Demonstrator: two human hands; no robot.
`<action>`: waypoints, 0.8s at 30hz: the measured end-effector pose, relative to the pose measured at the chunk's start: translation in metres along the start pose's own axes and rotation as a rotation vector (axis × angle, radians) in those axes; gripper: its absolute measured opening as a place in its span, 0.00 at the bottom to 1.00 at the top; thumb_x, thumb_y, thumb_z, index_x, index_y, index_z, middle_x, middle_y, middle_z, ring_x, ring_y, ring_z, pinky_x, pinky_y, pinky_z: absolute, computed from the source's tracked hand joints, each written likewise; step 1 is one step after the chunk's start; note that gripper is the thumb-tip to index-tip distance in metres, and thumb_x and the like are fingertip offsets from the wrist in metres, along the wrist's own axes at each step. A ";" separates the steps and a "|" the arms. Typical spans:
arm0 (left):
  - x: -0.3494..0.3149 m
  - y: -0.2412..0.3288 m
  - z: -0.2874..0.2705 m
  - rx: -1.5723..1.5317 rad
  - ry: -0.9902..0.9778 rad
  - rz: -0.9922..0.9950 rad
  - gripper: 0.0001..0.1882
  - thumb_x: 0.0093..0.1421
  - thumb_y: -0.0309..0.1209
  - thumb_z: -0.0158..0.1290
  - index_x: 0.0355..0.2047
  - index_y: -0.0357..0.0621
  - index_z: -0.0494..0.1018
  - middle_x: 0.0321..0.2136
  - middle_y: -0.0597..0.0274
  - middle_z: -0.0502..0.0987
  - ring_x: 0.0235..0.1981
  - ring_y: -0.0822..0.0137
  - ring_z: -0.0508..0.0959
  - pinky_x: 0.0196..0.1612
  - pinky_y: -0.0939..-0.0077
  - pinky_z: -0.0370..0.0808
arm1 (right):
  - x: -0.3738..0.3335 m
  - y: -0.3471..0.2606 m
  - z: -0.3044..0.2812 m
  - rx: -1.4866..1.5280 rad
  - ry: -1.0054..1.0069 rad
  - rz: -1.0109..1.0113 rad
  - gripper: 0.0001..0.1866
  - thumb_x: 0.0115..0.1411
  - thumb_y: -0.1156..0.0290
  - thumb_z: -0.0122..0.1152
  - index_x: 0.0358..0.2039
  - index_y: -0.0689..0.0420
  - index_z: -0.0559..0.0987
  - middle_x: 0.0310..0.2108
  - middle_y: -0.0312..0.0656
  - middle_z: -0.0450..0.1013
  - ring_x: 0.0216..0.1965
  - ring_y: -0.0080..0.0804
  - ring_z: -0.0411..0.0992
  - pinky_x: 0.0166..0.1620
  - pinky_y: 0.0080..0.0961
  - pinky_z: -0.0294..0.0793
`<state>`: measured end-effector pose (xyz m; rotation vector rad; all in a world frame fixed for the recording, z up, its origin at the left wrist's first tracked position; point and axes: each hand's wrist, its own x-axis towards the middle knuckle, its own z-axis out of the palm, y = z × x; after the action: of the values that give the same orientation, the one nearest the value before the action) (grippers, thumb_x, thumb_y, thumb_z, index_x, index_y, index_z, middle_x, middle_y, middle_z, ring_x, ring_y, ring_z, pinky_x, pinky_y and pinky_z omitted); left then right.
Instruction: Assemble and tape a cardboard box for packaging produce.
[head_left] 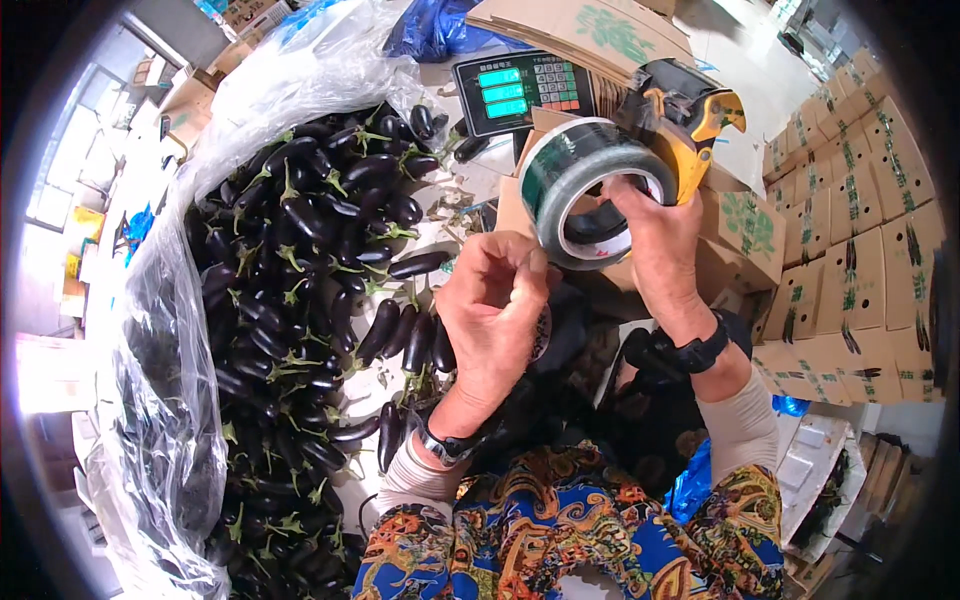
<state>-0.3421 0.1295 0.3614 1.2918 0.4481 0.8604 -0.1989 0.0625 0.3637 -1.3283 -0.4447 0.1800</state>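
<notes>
A wide roll of clear and dark-green packing tape is raised in front of me, its cardboard core facing toward me. My right hand grips the roll, with fingers reaching into the core. Just left of the roll's lower edge, my left hand is closed, thumb and forefinger pinched together. Whatever lies in that pinch is too small to make out. A yellow and black tape dispenser appears right behind the roll, above my right hand. Whether my right hand touches it, I cannot tell.
A big heap of eggplants covers the left side, bordered by clear plastic sheeting. Beyond my hands stands a digital scale display beside flattened cardboard. Printed cartons are stacked at the right. An open-looking carton sits nearer.
</notes>
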 end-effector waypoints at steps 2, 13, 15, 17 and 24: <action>-0.001 -0.003 -0.003 0.041 -0.017 0.042 0.04 0.60 0.24 0.51 0.31 0.35 0.70 0.25 0.64 0.74 0.26 0.77 0.74 0.32 0.83 0.73 | -0.001 -0.002 0.000 -0.016 0.009 -0.011 0.17 0.48 0.80 0.62 0.41 0.63 0.72 0.35 0.36 0.74 0.34 0.22 0.72 0.41 0.19 0.72; 0.000 -0.015 -0.003 0.224 0.044 0.186 0.01 0.55 0.18 0.51 0.29 0.35 0.71 0.18 0.67 0.75 0.20 0.81 0.73 0.25 0.87 0.70 | -0.001 -0.003 -0.001 -0.173 0.040 -0.106 0.17 0.47 0.80 0.63 0.39 0.63 0.72 0.33 0.37 0.74 0.33 0.22 0.73 0.40 0.20 0.73; 0.001 -0.016 -0.001 0.215 0.067 0.157 0.03 0.54 0.17 0.51 0.28 0.36 0.70 0.17 0.67 0.74 0.20 0.81 0.73 0.24 0.87 0.70 | -0.001 -0.004 -0.001 -0.191 0.054 -0.114 0.17 0.47 0.80 0.63 0.39 0.63 0.72 0.33 0.37 0.74 0.33 0.23 0.73 0.39 0.20 0.73; 0.003 -0.018 -0.001 0.228 0.065 0.179 0.03 0.53 0.17 0.51 0.28 0.37 0.70 0.17 0.68 0.73 0.19 0.81 0.72 0.23 0.87 0.69 | 0.000 -0.003 -0.002 -0.212 0.052 -0.123 0.17 0.46 0.79 0.63 0.39 0.63 0.72 0.33 0.37 0.74 0.33 0.24 0.73 0.40 0.21 0.73; 0.008 -0.005 -0.008 -0.214 -0.044 -0.235 0.02 0.54 0.20 0.48 0.25 0.38 0.67 0.18 0.66 0.70 0.17 0.78 0.70 0.22 0.85 0.67 | -0.001 -0.003 -0.001 -0.286 0.027 -0.105 0.20 0.45 0.78 0.63 0.40 0.63 0.71 0.34 0.39 0.73 0.33 0.26 0.72 0.41 0.24 0.72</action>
<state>-0.3414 0.1408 0.3559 1.0361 0.4499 0.6621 -0.1996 0.0609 0.3664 -1.5806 -0.5299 0.0104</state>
